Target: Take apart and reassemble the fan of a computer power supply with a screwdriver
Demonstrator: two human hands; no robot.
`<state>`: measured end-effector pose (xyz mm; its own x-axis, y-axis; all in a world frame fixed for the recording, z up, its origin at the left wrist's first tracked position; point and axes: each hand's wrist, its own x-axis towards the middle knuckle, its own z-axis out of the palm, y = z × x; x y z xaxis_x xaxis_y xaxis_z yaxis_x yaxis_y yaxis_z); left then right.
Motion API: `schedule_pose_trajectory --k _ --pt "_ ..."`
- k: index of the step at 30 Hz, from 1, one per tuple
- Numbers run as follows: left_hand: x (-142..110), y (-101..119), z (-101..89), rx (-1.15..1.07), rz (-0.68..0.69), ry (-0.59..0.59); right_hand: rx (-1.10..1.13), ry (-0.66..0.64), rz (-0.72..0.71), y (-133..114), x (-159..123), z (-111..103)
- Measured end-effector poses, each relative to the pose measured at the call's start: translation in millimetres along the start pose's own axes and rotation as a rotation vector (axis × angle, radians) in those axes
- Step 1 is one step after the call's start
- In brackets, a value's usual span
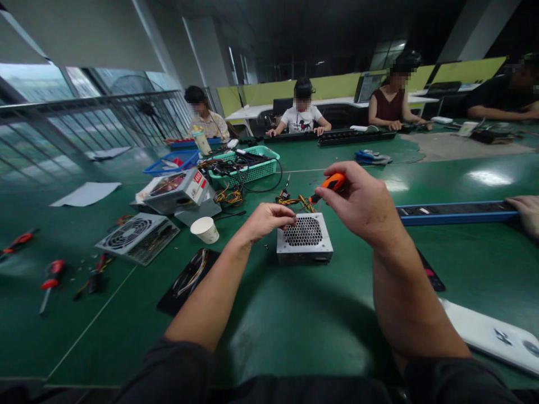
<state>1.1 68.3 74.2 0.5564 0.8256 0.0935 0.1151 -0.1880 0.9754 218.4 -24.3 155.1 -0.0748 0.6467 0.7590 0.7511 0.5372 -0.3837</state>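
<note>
A small silver power supply box (304,241) with a honeycomb grille stands on the green table (295,320) in front of me. Yellow and black wires (295,200) trail from its far side. My right hand (357,202) is closed round an orange-handled screwdriver (332,182), held above the box's far right corner. My left hand (267,219) hovers at the box's left top edge, fingertips pinched together on something too small to make out.
To the left lie a paper cup (205,229), a fan cover panel (137,237), another power supply (177,189), a green basket (246,163) and red screwdrivers (50,283). A blue power strip (455,212) lies right, touched by another person's hand (526,213). People sit at the far side.
</note>
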Motion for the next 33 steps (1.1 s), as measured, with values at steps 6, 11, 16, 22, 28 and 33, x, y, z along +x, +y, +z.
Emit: schedule_pose_trajectory --k 6,11,16,22,28,33 --pt "0.2 -0.1 0.2 0.025 0.027 -0.028 -0.006 -0.019 -0.020 -2.6 -0.7 -0.4" --pt "2.2 -4.8 -2.3 0.048 0.065 -0.024 -0.016 -0.024 -0.013 -2.0 -1.2 0.2" --pt "2.3 -4.6 -2.4 0.066 0.074 -0.016 -0.038 -0.040 -0.017 -3.7 -0.4 0.2" --pt "7.0 -11.2 -6.8 0.092 0.107 0.070 0.039 -0.169 -0.168 -7.2 0.6 -1.6" --pt "12.2 -20.7 -11.8 0.263 0.208 0.166 -0.003 -0.217 -0.172 -3.0 -0.4 11.0" --pt "13.5 -25.0 -11.5 0.319 0.231 0.143 -0.023 -0.145 -0.069 0.4 -0.9 22.3"
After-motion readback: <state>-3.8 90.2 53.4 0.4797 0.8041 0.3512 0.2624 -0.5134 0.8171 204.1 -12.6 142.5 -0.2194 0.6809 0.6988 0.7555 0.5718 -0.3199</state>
